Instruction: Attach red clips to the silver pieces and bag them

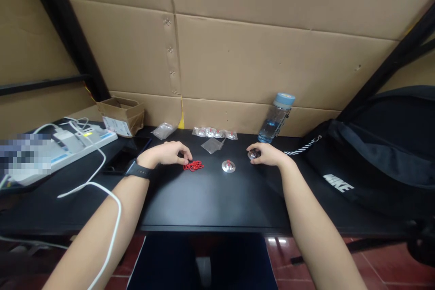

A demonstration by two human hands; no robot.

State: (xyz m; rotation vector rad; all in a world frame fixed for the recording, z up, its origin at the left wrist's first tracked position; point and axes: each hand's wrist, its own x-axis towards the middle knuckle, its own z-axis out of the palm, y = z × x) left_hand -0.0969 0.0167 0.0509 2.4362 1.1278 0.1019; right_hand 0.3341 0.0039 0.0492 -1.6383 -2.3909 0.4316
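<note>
My left hand [172, 153] is at the left edge of a loose bundle of red cord [193, 166]. Its fingers are curved, with a gap between thumb and forefinger, and the thumb tip seems to touch the cord. To the right of the cord, a round silver disc with a small red centre [229, 166] lies on the table. My right hand [267, 154] is closed around a shiny silver disc [253, 154], partly hidden by the fingers. A clear plastic packet [212, 145] lies flat behind the first disc.
Behind stand a cardboard box [121, 115] and a water bottle [275, 118]; wrapped silver discs [215, 133] and another clear packet [164, 130] lie between. A power strip [78, 145], white cable [113, 195] and phone [118, 159] are left, a black bag [370, 158] right.
</note>
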